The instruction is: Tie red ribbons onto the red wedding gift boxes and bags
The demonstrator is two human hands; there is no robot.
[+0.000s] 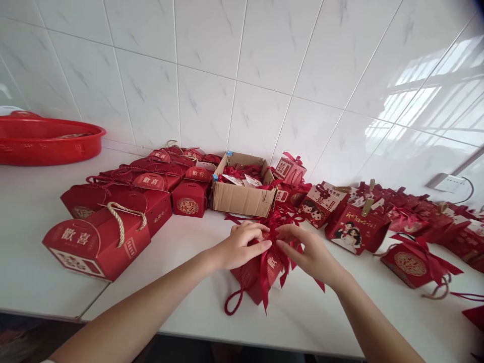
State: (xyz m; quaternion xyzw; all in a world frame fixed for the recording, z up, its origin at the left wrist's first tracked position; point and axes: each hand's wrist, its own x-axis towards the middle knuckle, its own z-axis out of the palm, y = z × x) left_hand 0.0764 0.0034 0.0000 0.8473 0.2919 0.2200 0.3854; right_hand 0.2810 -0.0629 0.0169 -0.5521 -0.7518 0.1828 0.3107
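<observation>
A small red gift box (pixel 252 278) with a red cord handle stands on the white counter in front of me. A red satin ribbon (pixel 264 272) hangs over its top and front. My left hand (pixel 242 246) pinches the ribbon at the top of the box. From the right, my right hand (pixel 308 251) holds the ribbon too, fingertips nearly touching the left hand's. Both hands sit directly over the box, hiding its top.
An open cardboard box (pixel 242 197) of red ribbons and tags sits behind my hands. Several red gift boxes (pixel 99 241) lie at left, more (pixel 357 227) at right. A red plastic basket (pixel 45 141) stands far left. A wall socket (pixel 446 182) is at right. White counter (pixel 30 262) with a front edge.
</observation>
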